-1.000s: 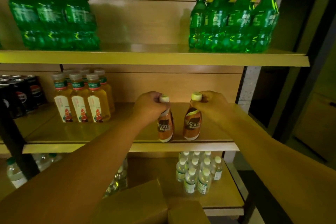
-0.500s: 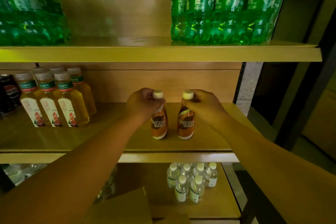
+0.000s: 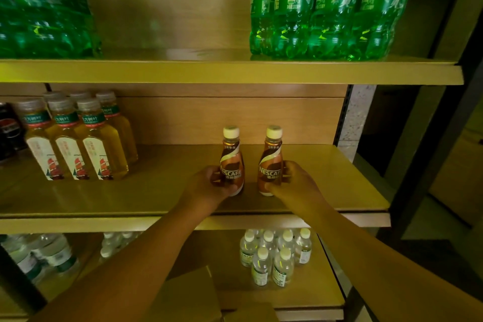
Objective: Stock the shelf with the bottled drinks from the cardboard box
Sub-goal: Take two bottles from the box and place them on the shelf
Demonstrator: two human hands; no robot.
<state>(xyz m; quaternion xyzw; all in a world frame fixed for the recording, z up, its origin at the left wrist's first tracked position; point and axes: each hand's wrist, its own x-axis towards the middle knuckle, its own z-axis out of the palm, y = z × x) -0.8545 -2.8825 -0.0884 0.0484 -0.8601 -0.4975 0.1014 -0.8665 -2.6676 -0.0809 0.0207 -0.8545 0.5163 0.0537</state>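
Observation:
Two brown coffee bottles with cream caps stand upright, side by side, on the middle shelf (image 3: 326, 185). My left hand (image 3: 209, 187) grips the lower body of the left coffee bottle (image 3: 232, 157). My right hand (image 3: 294, 183) grips the lower body of the right coffee bottle (image 3: 271, 157). Both bottles rest on the shelf board near its front edge. A flap of the cardboard box (image 3: 190, 293) shows at the bottom, between my forearms.
Yellow tea bottles (image 3: 78, 144) and dark cans (image 3: 9, 128) stand at the left of the middle shelf. Green soda bottles (image 3: 326, 8) fill the top shelf's right and left. Small clear bottles (image 3: 274, 253) sit on the lower shelf. Bare board lies behind the coffee bottles.
Both hands have slid down from the bottle caps to the lower bodies. The two bottles stay standing on the shelf. The camera has moved closer.

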